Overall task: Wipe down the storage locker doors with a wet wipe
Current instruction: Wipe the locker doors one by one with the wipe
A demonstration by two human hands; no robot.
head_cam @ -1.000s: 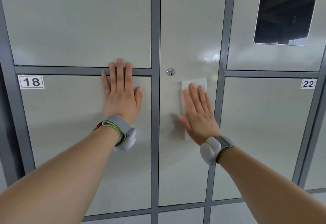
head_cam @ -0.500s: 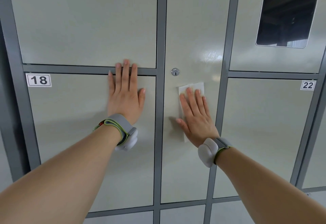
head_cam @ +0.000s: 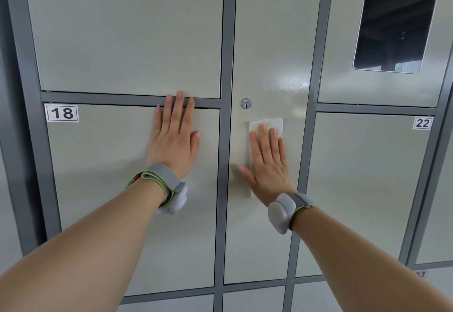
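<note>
1. Lock (head_cam: 245,103): round keyhole, set in the upper left part of the tall middle locker door (head_cam: 264,41). All places below are given from it.
2. Wet wipe (head_cam: 266,123): white, flat on the same door, just below and right of the lock. Its top edge shows above your fingers.
3. Right hand (head_cam: 268,164): below and right of the lock, fingers straight and together, thumb spread. It presses the wipe against the door and grips nothing.
4. Left hand (head_cam: 175,140): left of the lock, laid flat and open on the door marked with label 18 (head_cam: 62,113). Its fingertips reach the grey frame bar (head_cam: 98,98) above. It holds nothing.
5. Wrist bands: grey, one on each wrist, left (head_cam: 161,181) and right (head_cam: 282,211), both below the lock.
6. Label 22 (head_cam: 422,123): far right of the lock.
7. Dark window panel (head_cam: 397,17): above and far right of the lock.
</note>
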